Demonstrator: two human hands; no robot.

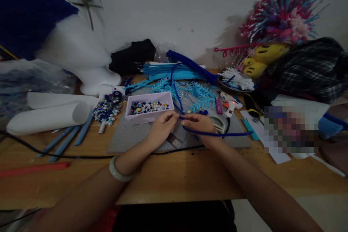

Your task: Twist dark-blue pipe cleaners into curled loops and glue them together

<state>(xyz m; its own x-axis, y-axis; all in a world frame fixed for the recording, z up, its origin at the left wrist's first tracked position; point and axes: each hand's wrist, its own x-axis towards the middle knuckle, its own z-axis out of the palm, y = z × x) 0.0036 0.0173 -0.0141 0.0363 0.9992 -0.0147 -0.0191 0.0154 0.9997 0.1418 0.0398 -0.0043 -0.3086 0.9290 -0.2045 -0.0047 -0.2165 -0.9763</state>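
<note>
Both hands meet above the grey mat (122, 139) and pinch a dark blue pipe cleaner (231, 134) between them. My left hand (164, 125), below a pale bangle (119, 169), is closed with its fingertips at the bend. My right hand (199, 125) is closed on the same pipe cleaner, whose long end runs out to the right under the fingers. Another dark blue length rises behind the hands. Just beyond my left hand is a white box (148, 117) of mixed beads. Light blue pipe-cleaner sprigs (199, 98) lie behind my right hand.
A glue gun (231, 103) with a lit red spot and partly hidden scissors (218, 124) are at the right. Bundled pipe cleaners (174, 71) lie at the back. A white foam head (78, 50) stands left. A black cable (89, 157) crosses the table's front.
</note>
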